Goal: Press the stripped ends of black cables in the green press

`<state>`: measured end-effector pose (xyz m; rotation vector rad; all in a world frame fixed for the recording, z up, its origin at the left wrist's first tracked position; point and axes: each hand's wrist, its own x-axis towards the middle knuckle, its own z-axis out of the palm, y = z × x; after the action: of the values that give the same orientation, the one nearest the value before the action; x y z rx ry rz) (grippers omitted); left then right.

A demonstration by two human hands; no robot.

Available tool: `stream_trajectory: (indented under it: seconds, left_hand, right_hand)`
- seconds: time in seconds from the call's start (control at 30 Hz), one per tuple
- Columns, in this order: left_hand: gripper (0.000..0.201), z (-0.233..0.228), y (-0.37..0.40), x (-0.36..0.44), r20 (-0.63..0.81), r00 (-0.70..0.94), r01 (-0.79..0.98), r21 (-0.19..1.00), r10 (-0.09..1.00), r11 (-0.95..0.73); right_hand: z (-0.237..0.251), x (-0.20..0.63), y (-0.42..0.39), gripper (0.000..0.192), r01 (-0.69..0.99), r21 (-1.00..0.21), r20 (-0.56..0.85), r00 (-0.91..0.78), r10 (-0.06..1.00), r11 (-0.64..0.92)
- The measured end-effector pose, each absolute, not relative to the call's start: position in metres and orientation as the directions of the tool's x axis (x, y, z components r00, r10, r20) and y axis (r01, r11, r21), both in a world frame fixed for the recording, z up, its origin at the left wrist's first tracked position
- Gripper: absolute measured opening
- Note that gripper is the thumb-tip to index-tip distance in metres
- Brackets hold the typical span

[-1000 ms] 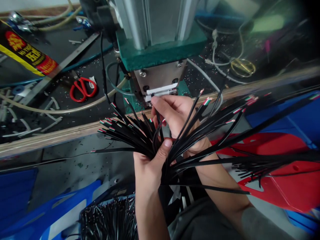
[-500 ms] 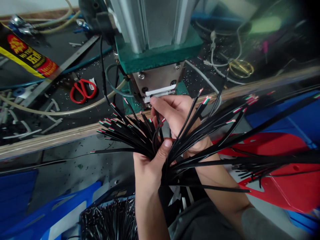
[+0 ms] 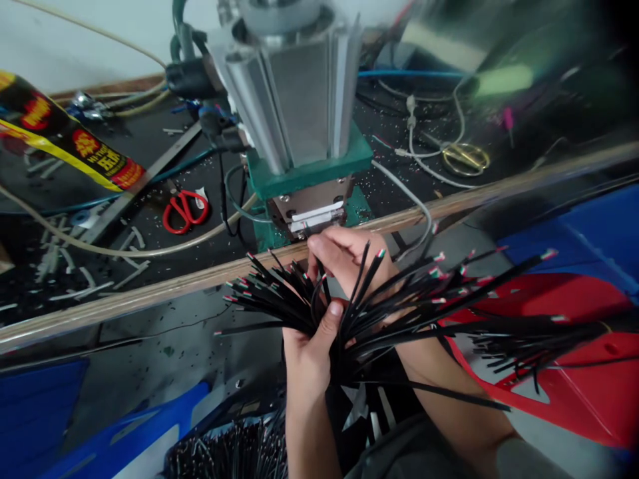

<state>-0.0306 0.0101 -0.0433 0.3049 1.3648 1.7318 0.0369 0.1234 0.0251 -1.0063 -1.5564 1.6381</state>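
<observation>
My left hand [image 3: 312,346] is closed around a thick bundle of black cables [image 3: 279,299], its thumb lying across them. Cable ends fan out to both sides, many showing red, white and green wire tips. Just above, my right hand [image 3: 349,256] pinches a single black cable [image 3: 305,229] between thumb and fingers. The tip of that cable points at the front of a bench press [image 3: 309,193], which has a green plate and a metal block with white strips. Whether the tip touches the block I cannot tell.
Red-handled scissors [image 3: 184,211], a printed black-and-yellow bag [image 3: 74,136] and a steel ruler [image 3: 150,169] lie left on the bench. Gold-handled scissors [image 3: 465,159] lie right. Below are a red stool [image 3: 594,372], a blue stool [image 3: 134,432] and a container of black cables [image 3: 234,449].
The view has tilted up, so the press shows more of its top. My right hand has drawn back slightly from the metal block with the cable; my left hand keeps its grip.
</observation>
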Motion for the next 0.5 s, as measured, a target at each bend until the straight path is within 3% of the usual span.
stream_trajectory:
  seconds: [0.17, 0.27, 0.5]
  left_hand:
    - [0.048, -0.044, 0.0, -0.023, -0.375, -0.59, -0.509, 0.86, 0.716, 0.031]
    - [0.051, -0.04, -0.002, -0.019, -0.4, -0.586, -0.538, 0.842, 0.705, 0.031]
    - [0.049, -0.039, -0.003, -0.016, -0.448, -0.565, -0.589, 0.807, 0.693, 0.042]
  right_hand:
    - [0.013, 0.045, 0.123, 0.046, -0.042, -0.98, 0.188, -0.525, 0.83, 0.196]
    - [0.015, 0.05, 0.123, 0.043, -0.09, -0.956, 0.283, -0.524, 0.804, 0.278]
    - [0.014, 0.067, 0.129, 0.036, -0.232, -0.967, 0.233, -0.64, 0.732, 0.105]
